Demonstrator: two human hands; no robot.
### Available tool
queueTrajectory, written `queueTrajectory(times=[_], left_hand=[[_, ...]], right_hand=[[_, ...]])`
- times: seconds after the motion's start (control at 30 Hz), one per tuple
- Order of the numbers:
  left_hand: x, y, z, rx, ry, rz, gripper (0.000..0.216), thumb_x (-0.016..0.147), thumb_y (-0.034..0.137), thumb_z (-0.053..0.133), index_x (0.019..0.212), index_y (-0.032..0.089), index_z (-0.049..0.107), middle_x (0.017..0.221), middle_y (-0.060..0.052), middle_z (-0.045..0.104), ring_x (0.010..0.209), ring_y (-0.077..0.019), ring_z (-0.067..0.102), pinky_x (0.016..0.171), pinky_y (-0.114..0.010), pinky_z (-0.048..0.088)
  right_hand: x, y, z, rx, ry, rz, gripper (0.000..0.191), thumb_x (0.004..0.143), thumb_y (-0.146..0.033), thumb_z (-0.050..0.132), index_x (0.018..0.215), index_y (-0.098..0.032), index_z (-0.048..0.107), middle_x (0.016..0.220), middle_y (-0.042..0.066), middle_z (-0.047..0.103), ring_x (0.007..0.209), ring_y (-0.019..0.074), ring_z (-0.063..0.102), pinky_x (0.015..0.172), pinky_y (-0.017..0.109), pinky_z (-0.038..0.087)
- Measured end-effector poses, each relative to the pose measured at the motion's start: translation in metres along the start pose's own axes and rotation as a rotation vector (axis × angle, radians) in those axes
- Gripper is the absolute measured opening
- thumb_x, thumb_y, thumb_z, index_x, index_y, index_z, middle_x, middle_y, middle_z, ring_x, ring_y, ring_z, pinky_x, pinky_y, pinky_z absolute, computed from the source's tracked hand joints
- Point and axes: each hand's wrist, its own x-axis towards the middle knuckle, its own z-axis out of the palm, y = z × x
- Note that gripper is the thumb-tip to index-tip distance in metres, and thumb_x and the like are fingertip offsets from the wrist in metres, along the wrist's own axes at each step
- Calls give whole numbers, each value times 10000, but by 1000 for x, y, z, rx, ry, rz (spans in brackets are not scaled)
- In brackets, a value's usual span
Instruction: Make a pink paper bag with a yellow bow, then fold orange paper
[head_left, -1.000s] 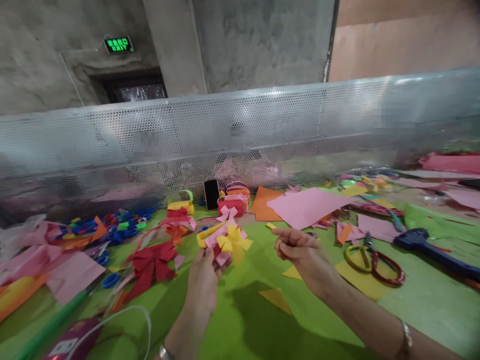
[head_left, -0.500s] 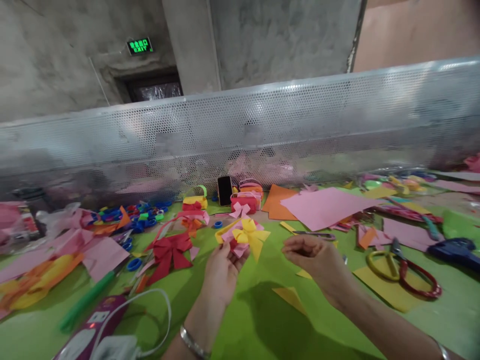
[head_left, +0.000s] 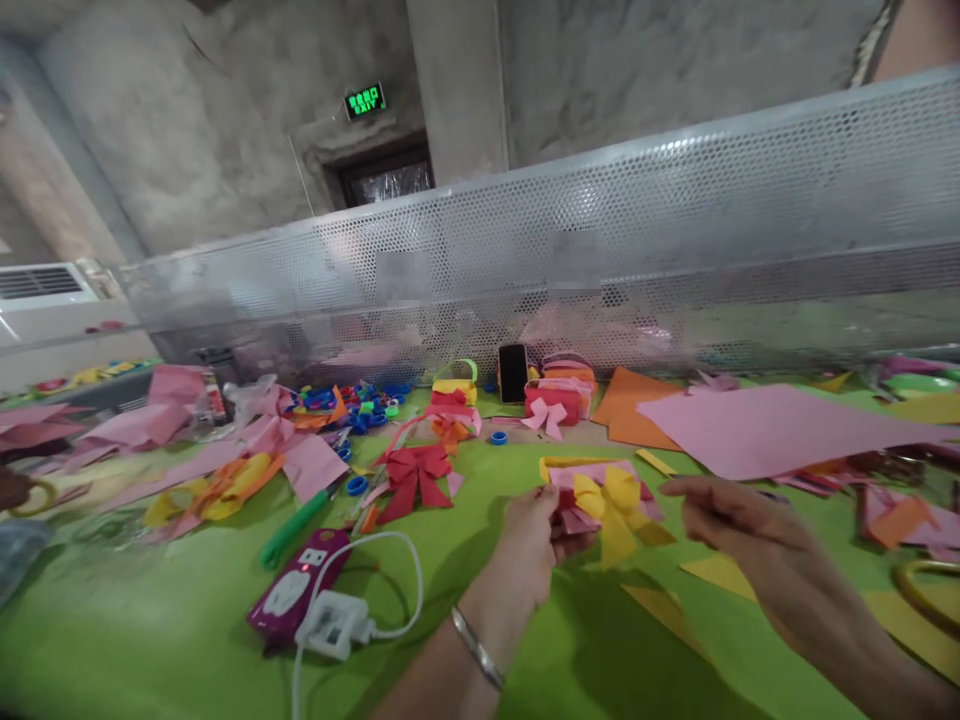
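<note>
My left hand point(head_left: 534, 540) is closed on a small pink and red paper basket with a yellow bow point(head_left: 613, 500) on its front and a yellow strip handle. It holds the piece just above the green table point(head_left: 187, 640). My right hand point(head_left: 731, 515) hovers just right of the bow with its fingers curled together; I cannot make out anything in them. A silver bangle circles my left wrist.
A purple power strip point(head_left: 289, 595) with a white plug and cable lies at front left, a green pen beside it. A red paper bow point(head_left: 415, 472), blue tape rings, small paper baskets and a black phone point(head_left: 513, 372) sit by the perforated metal screen. Pink sheets point(head_left: 765, 425) lie right.
The view has swung to the left, bringing the power strip and left clutter in. My hands with the bow piece sit further right and lower in the picture; my right hand stays close beside it.
</note>
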Motion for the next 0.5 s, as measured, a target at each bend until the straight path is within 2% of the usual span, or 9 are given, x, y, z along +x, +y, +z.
queueTrajectory(times=[0.13,0.23,0.3,0.33,0.37,0.43,0.5], left_hand=[[1,-4,0,33,13,26,143,877,187,479,804,115,578,627,-40,645,471,-117,595,474,-232,473],[3,-5,-1,40,39,58,121,861,185,507,786,133,586,624,-20,636,474,-103,577,459,-206,440],[6,-5,-2,43,71,76,103,850,182,526,793,138,599,654,-25,646,495,-100,579,470,-202,435],[7,-4,-3,42,84,84,97,846,180,531,803,139,607,679,-30,655,509,-100,582,483,-205,438],[8,-4,-4,40,93,90,91,843,174,534,816,142,615,707,-34,663,525,-100,586,498,-209,443],[10,-2,-4,29,89,104,89,837,160,535,835,152,623,751,-33,670,559,-99,593,525,-215,451],[9,-1,-3,20,59,124,93,834,145,530,843,162,621,768,-22,668,591,-99,597,547,-218,455]], right_hand=[[2,-5,1,57,61,24,331,530,-386,663,789,-181,660,493,-38,446,479,118,363,465,253,275],[8,4,0,19,104,69,334,578,-457,638,765,-182,610,459,-76,347,435,92,286,429,231,200],[15,13,-2,-68,120,37,310,611,-468,609,742,-187,600,450,-72,362,428,99,316,423,233,232],[19,17,-3,-112,115,-1,304,600,-452,619,754,-189,613,472,-54,420,449,114,376,437,243,285],[22,20,-4,-148,107,-44,311,572,-428,643,775,-193,633,543,-19,514,510,141,463,476,263,355],[26,22,-6,-174,77,-111,342,530,-400,684,813,-209,671,856,69,652,778,220,592,633,319,459],[27,19,-6,-155,12,-92,354,573,-434,677,858,-224,691,1096,92,634,992,265,573,757,354,472]])
